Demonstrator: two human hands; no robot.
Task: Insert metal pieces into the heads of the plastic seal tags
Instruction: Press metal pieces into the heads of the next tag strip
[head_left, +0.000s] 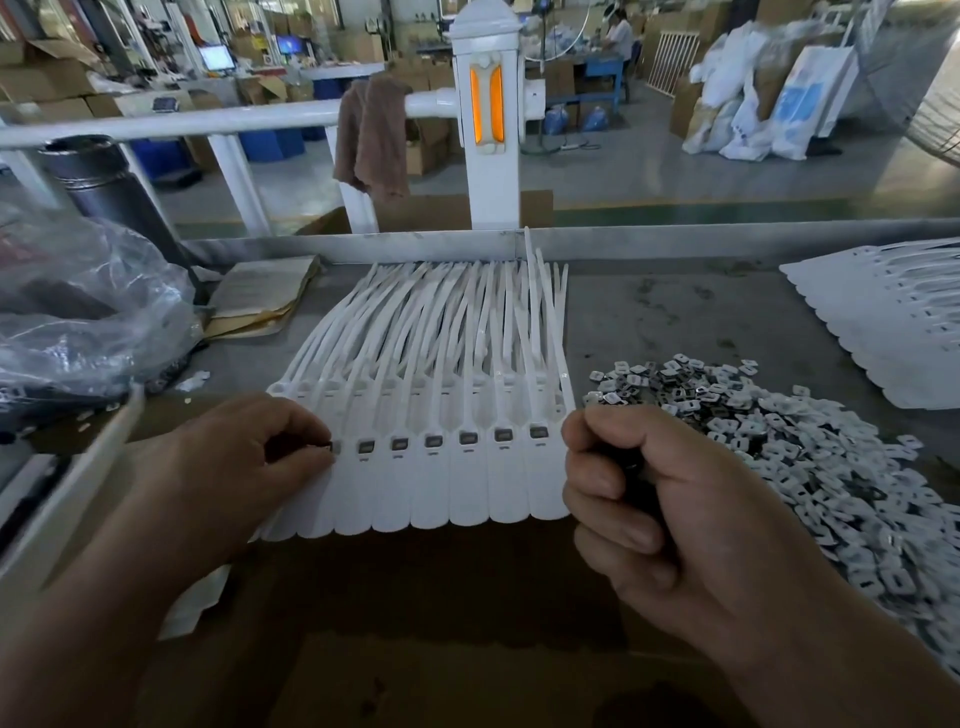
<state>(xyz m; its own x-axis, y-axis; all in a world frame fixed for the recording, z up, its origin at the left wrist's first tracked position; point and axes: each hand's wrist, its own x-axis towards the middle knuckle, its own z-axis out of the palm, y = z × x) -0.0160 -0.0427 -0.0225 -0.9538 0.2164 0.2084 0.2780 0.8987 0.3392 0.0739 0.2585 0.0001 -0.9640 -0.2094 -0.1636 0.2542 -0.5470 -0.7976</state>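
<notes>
A joined strip of white plastic seal tags (431, 483) lies flat at the middle of the bench, tails fanning away from me. Several heads (434, 441) along the strip show a dark metal piece seated in them. My left hand (244, 457) rests on the strip's left end and pinches a small metal piece (332, 446) at the leftmost visible head. Just off the strip's right end, my right hand (639, 499) is curled into a fist around something dark, which I take for more metal pieces. A heap of loose metal pieces (779, 441) spreads to the right.
Another stack of white tag strips (883, 322) lies at the far right. A crumpled clear plastic bag (88, 312) and folded papers (260, 301) sit at the left. The bench's raised metal rim (415, 244) runs behind, with a white railing beyond. Brown cardboard (415, 649) covers the near edge.
</notes>
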